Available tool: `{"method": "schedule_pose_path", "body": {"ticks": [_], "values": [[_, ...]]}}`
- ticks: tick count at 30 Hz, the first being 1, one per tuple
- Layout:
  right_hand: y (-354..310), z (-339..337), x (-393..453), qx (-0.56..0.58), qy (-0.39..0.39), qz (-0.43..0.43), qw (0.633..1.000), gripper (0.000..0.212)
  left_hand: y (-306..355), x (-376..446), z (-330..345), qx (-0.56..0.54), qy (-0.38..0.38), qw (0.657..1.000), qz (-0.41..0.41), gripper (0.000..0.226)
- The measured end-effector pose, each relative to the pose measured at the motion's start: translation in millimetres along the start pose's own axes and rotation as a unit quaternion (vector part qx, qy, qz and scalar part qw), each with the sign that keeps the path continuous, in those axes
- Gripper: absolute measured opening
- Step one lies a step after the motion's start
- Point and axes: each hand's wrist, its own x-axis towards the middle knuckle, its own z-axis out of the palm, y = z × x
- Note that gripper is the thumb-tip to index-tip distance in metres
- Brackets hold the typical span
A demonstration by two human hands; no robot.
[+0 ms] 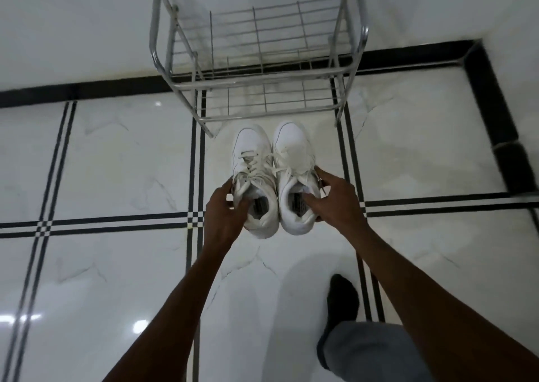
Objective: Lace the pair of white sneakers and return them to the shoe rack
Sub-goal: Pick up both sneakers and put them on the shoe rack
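Note:
Two white sneakers sit side by side with toes pointing away from me, laces threaded through both. My left hand (226, 209) grips the collar of the left sneaker (253, 162), fingers inside its opening. My right hand (335, 197) holds the right sneaker (293, 148) the same way at its outer collar. The pair is just in front of the metal wire shoe rack (262, 82), whose shelves hold nothing. I cannot tell whether the shoes rest on the floor or are lifted slightly above it.
The rack stands against a white wall on glossy white marble tiles with black stripes (197, 177). A black skirting band (493, 95) runs along the wall. My foot in a black sock (342, 300) and a grey trouser leg (370, 349) are at the lower right.

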Motion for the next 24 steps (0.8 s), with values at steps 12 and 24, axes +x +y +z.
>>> {"method": "schedule_pose_path", "body": {"ticks": [12,24], "values": [[-160,-133,40,-0.016,-0.041,0.002,0.999,0.069,186,23,-60,0.003,0.018,1.0,-0.004,0.049],[-205,-104,207,0.028,-0.039,0.016,0.999,0.066,210,206,-67,0.028,0.029,0.999,0.01,0.055]]}}
